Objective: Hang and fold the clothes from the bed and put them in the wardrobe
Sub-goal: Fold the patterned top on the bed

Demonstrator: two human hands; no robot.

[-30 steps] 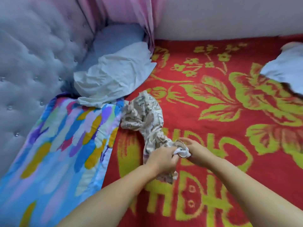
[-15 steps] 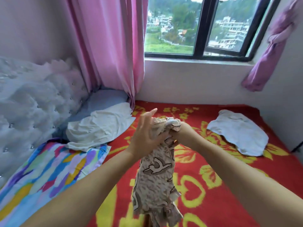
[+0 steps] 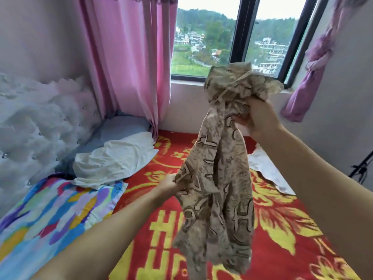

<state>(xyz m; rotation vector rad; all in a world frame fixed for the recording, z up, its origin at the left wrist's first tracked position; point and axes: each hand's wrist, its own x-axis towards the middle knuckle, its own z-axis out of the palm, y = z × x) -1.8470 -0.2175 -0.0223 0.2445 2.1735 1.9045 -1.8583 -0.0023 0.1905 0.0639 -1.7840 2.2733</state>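
Patterned beige garment [image 3: 218, 178] held above red bedspread [image 3: 282, 229], bunched top gripped in right hand [image 3: 256, 120], side edge pinched by left hand [image 3: 171, 185].

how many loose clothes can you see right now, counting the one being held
3: the beige patterned garment held up in both hands, a white garment by the grey pillow, and another white garment on the blanket, partly hidden. More may lie out of view.

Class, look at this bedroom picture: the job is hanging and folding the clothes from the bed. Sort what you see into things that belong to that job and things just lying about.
Part of the job:
patterned garment, held up by the right hand and left hand
white garment on the bed

Just lying about:
pillow
colourful sheet
red blanket
pink curtain
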